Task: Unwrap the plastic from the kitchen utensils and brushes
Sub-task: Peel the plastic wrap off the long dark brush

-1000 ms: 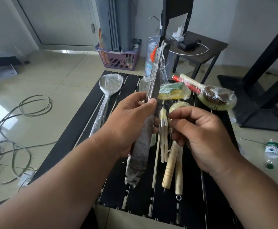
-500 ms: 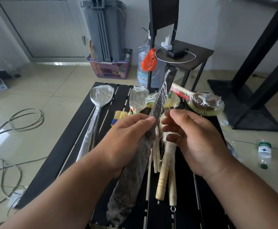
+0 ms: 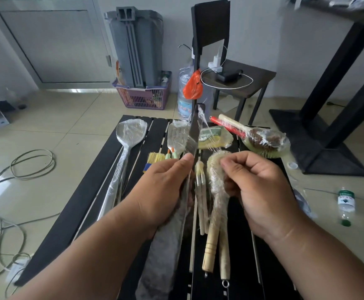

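Observation:
My left hand (image 3: pixel 165 187) grips a long dark utensil (image 3: pixel 193 135) wrapped in clear plastic, held upright and tilted away over the black slatted table (image 3: pixel 85 202). A loose strand of film trails from its tip. My right hand (image 3: pixel 256 187) is beside it, with thumb and forefinger pinched together, apparently on the film. On the table lie a wrapped ladle (image 3: pixel 131 132), a wrapped spatula (image 3: pixel 176 135), a wrapped sponge (image 3: pixel 213 137), a wrapped round brush (image 3: pixel 263 140) with a red handle, wrapped bottle brushes (image 3: pixel 216 191) and a yellow-bristled brush (image 3: pixel 155 158).
Cables (image 3: pixel 25 165) loop on the tiled floor to the left. A small plastic bottle (image 3: pixel 346 204) lies on the floor to the right. Behind the table stand a purple basket (image 3: pixel 144 98), a water jug, a side table (image 3: pixel 252 81) and a black table base (image 3: pixel 328 148).
The wrapped utensil has dropped lower and tilted further away. My right hand has risen off the bottle brushes toward the utensil. The view has tipped up.

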